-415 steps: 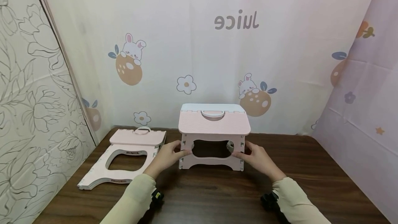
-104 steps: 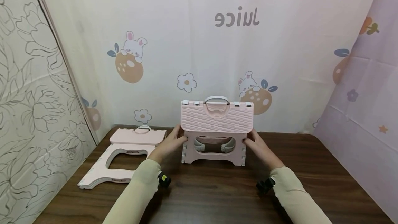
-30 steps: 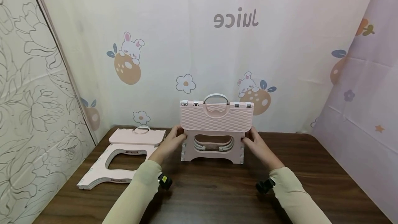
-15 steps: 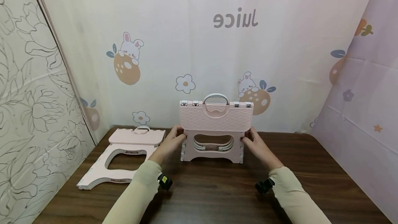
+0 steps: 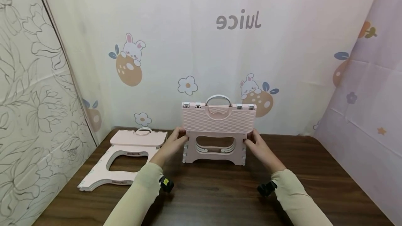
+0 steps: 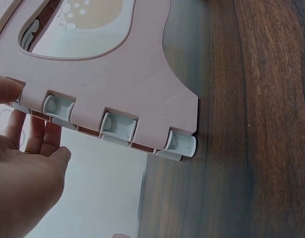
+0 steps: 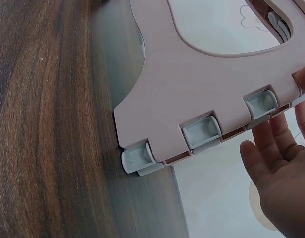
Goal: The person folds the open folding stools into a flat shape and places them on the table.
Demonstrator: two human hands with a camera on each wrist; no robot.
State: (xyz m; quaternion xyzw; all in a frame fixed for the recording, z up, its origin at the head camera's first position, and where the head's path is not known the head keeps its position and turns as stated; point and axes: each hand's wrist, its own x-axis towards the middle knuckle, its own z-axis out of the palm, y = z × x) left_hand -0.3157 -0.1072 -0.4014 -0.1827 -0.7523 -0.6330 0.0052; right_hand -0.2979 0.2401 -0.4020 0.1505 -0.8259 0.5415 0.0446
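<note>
A pink folding step stool (image 5: 194, 119) stands upright on the wooden table, its textured top folded down and its white carry handle (image 5: 218, 96) raised. Through its oval opening, the legs behind appear close together. My left hand (image 5: 171, 145) grips the stool's left side edge just under the top. On the opposite edge, my right hand (image 5: 260, 147) grips at the same height. In the left wrist view, the thumb lies on the front panel (image 6: 108, 84) and the fingers reach behind. The right wrist view shows the same hold, beside grey hinge pieces (image 7: 201, 131).
A second pink folding stool (image 5: 138, 139) lies folded flat at the left of the table (image 5: 213, 198), close to my left forearm. A printed curtain (image 5: 176, 44) hangs behind the table, with more patterned cloth on both sides.
Earlier the stool stood unfolded with a flat top. Its top has since folded down, the handle has risen, and the legs have drawn together. Over the last second my hands stay nearly still.
</note>
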